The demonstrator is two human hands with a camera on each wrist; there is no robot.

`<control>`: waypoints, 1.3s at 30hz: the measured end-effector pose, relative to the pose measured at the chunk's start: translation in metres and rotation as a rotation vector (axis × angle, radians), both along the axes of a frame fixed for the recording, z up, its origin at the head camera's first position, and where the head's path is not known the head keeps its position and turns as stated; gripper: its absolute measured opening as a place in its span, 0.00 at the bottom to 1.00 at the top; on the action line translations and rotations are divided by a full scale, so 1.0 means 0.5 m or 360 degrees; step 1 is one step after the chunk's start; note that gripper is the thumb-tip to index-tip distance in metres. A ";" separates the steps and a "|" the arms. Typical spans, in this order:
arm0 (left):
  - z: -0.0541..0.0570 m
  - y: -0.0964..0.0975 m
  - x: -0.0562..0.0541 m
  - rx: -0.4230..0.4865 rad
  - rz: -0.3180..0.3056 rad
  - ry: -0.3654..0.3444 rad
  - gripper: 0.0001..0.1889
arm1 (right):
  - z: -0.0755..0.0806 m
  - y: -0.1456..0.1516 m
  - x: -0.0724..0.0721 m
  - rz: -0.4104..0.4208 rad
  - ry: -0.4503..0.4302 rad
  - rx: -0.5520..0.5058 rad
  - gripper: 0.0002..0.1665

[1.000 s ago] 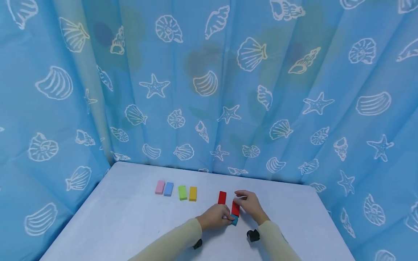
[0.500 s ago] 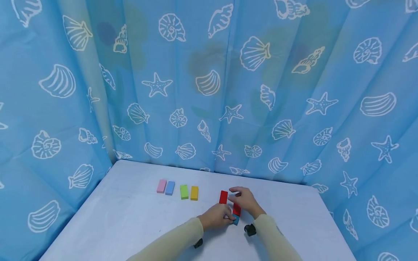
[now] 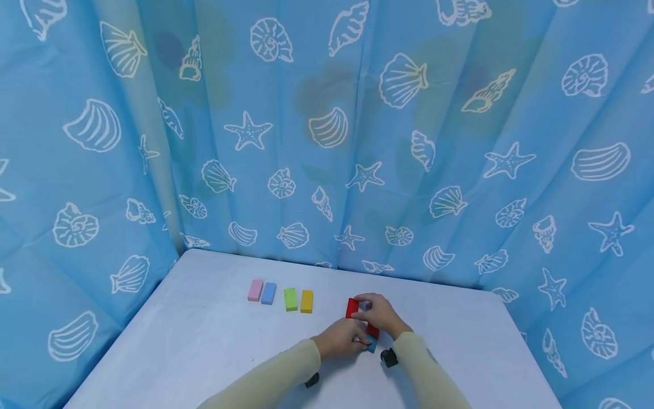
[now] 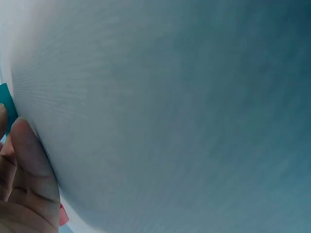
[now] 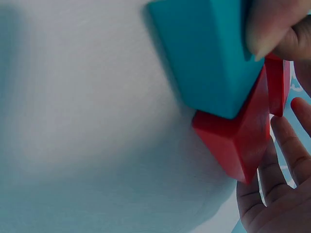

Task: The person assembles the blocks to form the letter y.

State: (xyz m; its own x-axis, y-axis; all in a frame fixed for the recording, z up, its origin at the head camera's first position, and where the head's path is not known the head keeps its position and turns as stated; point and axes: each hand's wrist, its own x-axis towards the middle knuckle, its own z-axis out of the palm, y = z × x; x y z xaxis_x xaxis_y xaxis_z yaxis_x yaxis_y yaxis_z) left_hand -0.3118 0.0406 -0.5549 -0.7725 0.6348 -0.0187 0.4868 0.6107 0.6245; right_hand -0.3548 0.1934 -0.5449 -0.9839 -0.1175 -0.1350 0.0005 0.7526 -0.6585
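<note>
My left hand [image 3: 339,339] pinches a teal block [image 3: 372,343], its thumb and fingers on the side of it. Right against the teal block's far end is a red block [image 3: 373,330], which the right wrist view shows at an angle to it. My right hand [image 3: 382,314] reaches over that red block, thumb and fingers spread about a second red block [image 3: 352,307]. In the right wrist view its fingers [image 5: 291,148] look mostly straight beside the second red block [image 5: 277,85]; firm contact is unclear. The left wrist view shows only part of the left hand [image 4: 31,179] and the teal block [image 4: 9,109].
On the white table [image 3: 194,341], a pink block [image 3: 255,290], a blue block [image 3: 268,293], a green block [image 3: 290,299] and a yellow block [image 3: 306,301] lie in a row at the left. A blue shell-patterned curtain [image 3: 306,170] hangs behind.
My right hand has moved left from beside the nearer red block to the second red block. The left hand has stayed on the teal block. The view has shifted slightly.
</note>
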 end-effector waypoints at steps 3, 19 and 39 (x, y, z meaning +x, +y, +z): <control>-0.001 0.002 0.001 0.0011 -0.0019 -0.0017 0.11 | 0.003 -0.004 0.000 0.0014 -0.0020 0.0022 0.35; 0.011 -0.003 0.004 0.0024 -0.0026 0.0003 0.11 | 0.012 -0.024 -0.017 0.0020 -0.0030 0.0132 0.42; 0.017 -0.001 0.009 -0.0001 0.0057 -0.0089 0.10 | -0.003 0.008 -0.041 -0.0133 -0.0066 0.0078 0.42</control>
State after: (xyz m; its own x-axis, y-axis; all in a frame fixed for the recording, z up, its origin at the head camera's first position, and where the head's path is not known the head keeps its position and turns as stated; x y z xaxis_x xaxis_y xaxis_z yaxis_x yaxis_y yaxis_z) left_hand -0.3076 0.0401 -0.5464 -0.7924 0.6067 -0.0627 0.4291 0.6276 0.6496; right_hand -0.3752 0.1974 -0.5464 -0.9834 -0.0278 -0.1793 0.0909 0.7800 -0.6192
